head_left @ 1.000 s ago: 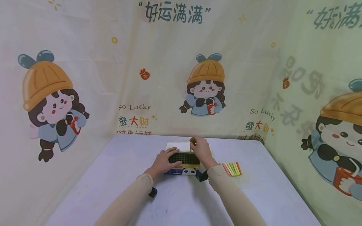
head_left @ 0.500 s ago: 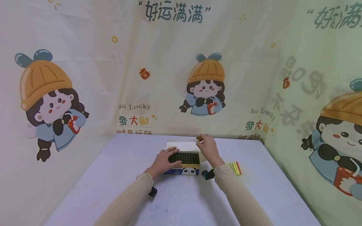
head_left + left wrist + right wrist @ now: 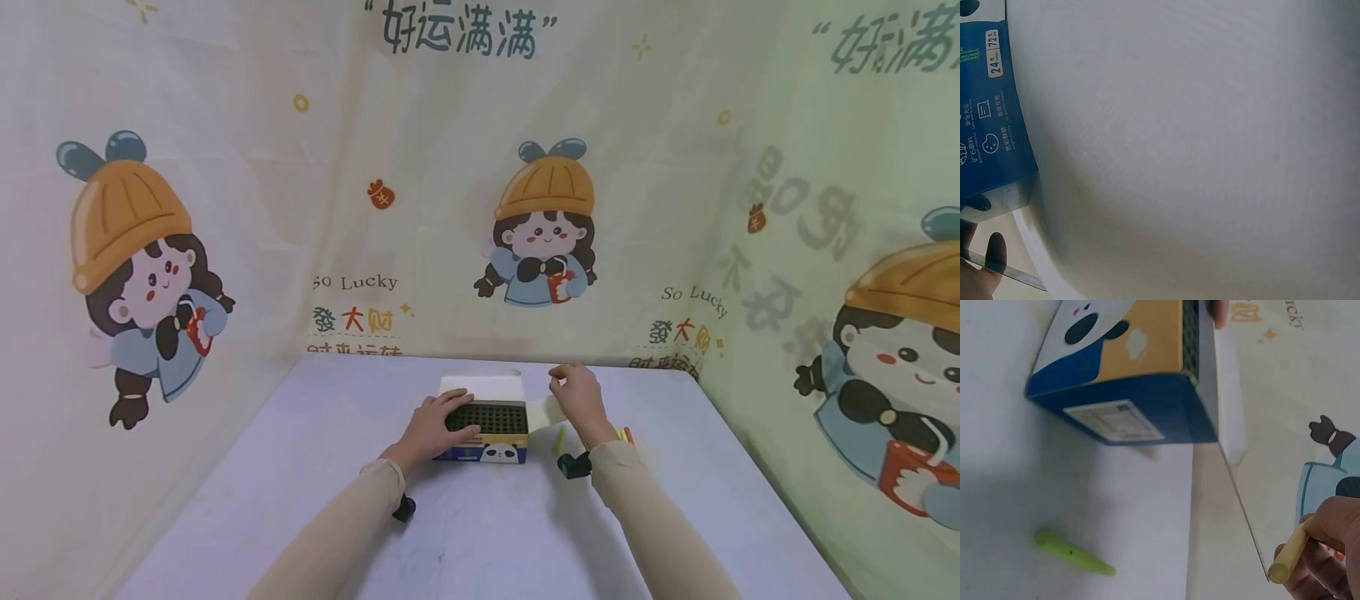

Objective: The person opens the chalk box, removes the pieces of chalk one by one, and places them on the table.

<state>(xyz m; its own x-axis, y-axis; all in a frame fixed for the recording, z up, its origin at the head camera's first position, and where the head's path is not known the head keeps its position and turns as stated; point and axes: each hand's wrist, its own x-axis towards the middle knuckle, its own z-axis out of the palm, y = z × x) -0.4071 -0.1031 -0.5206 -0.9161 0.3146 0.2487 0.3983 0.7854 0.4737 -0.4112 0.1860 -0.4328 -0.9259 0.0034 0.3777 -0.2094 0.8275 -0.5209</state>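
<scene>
A blue and yellow chalk box (image 3: 468, 452) with a panda on its front stands with its top lid folded back. Inside its open top sits a black holder (image 3: 495, 417) full of holes. My left hand (image 3: 427, 425) grips the box at its left end, thumb toward the front and fingers across the top. To the right of the box, raised above the table, my right hand (image 3: 581, 400) pinches a pale yellow chalk stick (image 3: 1291, 553). A cream side flap (image 3: 543, 414) juts out from the box toward that hand. Behind the right wrist, more chalk is mostly hidden.
A green chalk stick (image 3: 1075, 553) lies on the white table (image 3: 450, 542) right of the box. Yellow and orange sticks (image 3: 628, 435) show past the right sleeve. Printed cloth (image 3: 420, 250) hangs around the table's back and sides.
My right hand has moved right, from above the box's holder to beyond its right side flap. The left hand stays on the box.
</scene>
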